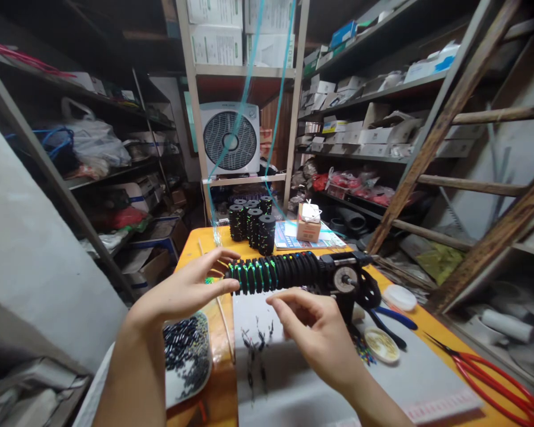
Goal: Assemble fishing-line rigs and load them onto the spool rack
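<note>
A black ribbed roller (278, 273) lies sideways on a dark stand with a dial (346, 280). Bright green strands wrap its left half, and small coloured dots line the top of its right half. My left hand (191, 279) grips the roller's left end, thumb on the near side and fingers curling behind. Below the roller's middle, my right hand (311, 323) has thumb and forefinger pinched together; what they hold, if anything, is too small to tell. Small dark pieces with thin wire-like ends (256, 344) lie on the white board (293, 385) beneath.
A tray (171, 388) of small black pieces stands at left. Several strand-wrapped black rollers (267, 234) stand behind, beside a small carton (308, 228). Blue-handled pliers (394, 320), a round dish (381, 346) and red-handled scissors (493, 379) lie at right. Teal strands (242, 101) hang ahead.
</note>
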The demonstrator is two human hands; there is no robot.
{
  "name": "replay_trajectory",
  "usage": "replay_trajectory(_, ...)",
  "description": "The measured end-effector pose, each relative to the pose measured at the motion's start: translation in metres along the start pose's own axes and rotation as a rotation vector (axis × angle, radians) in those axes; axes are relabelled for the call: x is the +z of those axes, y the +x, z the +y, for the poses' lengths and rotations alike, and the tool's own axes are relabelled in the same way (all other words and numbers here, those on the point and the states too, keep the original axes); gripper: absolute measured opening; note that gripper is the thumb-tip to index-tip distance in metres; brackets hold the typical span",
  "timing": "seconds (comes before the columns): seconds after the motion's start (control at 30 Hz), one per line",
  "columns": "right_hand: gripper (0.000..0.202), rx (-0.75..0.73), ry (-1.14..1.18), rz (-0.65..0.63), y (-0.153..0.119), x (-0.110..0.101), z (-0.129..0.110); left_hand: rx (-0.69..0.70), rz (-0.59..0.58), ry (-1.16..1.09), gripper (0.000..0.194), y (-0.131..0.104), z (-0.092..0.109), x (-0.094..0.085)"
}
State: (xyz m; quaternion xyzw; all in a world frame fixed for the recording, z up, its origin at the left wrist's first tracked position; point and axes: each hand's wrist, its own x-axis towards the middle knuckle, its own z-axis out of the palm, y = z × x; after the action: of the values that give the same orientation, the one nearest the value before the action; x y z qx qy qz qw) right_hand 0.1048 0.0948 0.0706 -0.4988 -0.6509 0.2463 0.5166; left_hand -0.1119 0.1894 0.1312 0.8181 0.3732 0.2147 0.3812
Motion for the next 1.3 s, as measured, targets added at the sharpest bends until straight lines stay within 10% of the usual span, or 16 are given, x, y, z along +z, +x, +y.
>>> replay_trajectory(0.63,0.016,-0.336,-0.352,0.057,-0.003,-0.032,0.005,-0.082,0.039,-0.125,0.041,0.011,-0.004,0.009)
replay_trajectory(0.77,0.017,-0.556,-0.552,0.228,0.02,-0.045,-0.003,-0.084,0.08,-0.177,0.037,0.011,-0.005,0.007)
replay_trajectory(0.9,0.034,-0.6,-0.81,0.134,0.059,-0.047,-0.009,-0.1,0.184,-0.293,0.036,0.011,-0.007,0.013)
replay_trajectory(1.3,0.041,-0.431,-0.961,-0.088,0.08,-0.03,0.001,-0.129,0.638,-0.788,0.052,-0.039,-0.004,0.147)
